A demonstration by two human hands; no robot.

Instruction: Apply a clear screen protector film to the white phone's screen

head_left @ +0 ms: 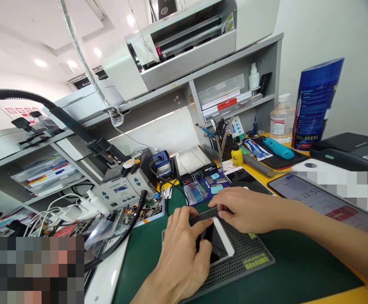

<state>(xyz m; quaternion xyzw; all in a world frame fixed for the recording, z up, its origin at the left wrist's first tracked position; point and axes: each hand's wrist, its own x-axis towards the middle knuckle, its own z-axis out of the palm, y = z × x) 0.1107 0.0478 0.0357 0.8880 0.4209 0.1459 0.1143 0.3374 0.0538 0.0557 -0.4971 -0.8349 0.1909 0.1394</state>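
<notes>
A white-framed smartphone (221, 241) with a dark screen lies on a grey honeycomb-patterned pad (254, 247). My left hand (185, 249) is closed over its left side, thumb and fingers bent against the phone and covering part of the screen. Just past the phone's upper right corner, my right hand (242, 207) hovers low over the pad with its fingers curled inward. Whatever those fingertips hold, if anything, is too small or hidden to make out. Beneath the pad spreads a green work mat (142, 257).
Behind the pad lie another white phone (249, 179) and a small heating plate (192, 162). To the right, a larger phone (317, 198) displays a timer. At left stand a parts tray (152, 211), a black hose (136, 226) and a soldering station (120, 190). A yellow bottle (237, 156) stands behind.
</notes>
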